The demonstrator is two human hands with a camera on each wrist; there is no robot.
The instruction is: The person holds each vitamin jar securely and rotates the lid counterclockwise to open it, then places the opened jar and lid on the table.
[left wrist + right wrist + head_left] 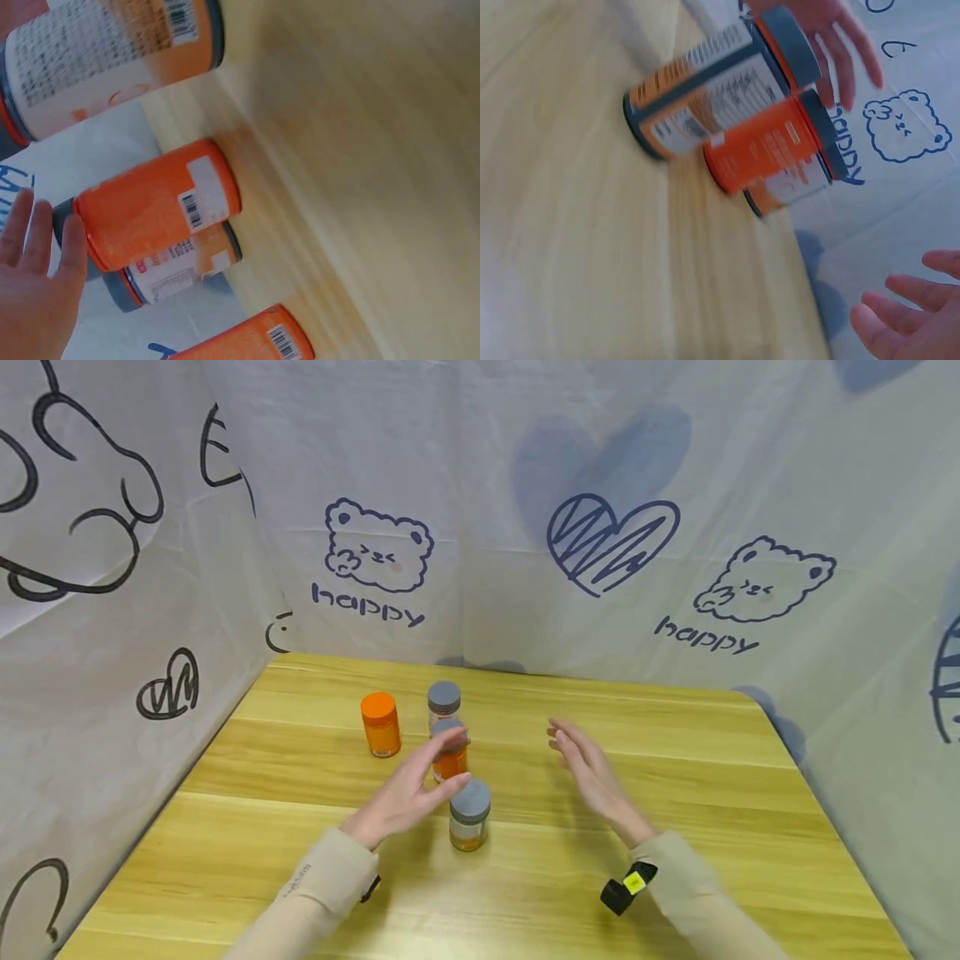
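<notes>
White cloth (495,643) hangs round the space, printed with hearts, bear faces and the word "happy". Against it stands a yellowish wood-grain worktop (675,777). Two arms in pale sleeves (318,877) reach over it from the near edge, toward a group of jars left of the middle.

Both hands are bare. The left hand (408,793) is spread, thumb apart from the fingers, beside the jars; I can't tell whether it touches any lid. The right hand (592,772) hovers well to the right, fingers parted and slightly bent, holding nothing.

All four jars stand upright. Three grey-lidded ones run in a line away from the person: the near jar (468,831) with a pale label, the orange-bodied middle jar (449,768), partly behind the left fingers, and the far jar (444,700) close behind it. The all-orange jar (381,727) stands apart to their left.

Smallest are a black-and-yellow wrist device (628,887) on the right arm and a barcode (192,208) low on the middle jar.
</notes>
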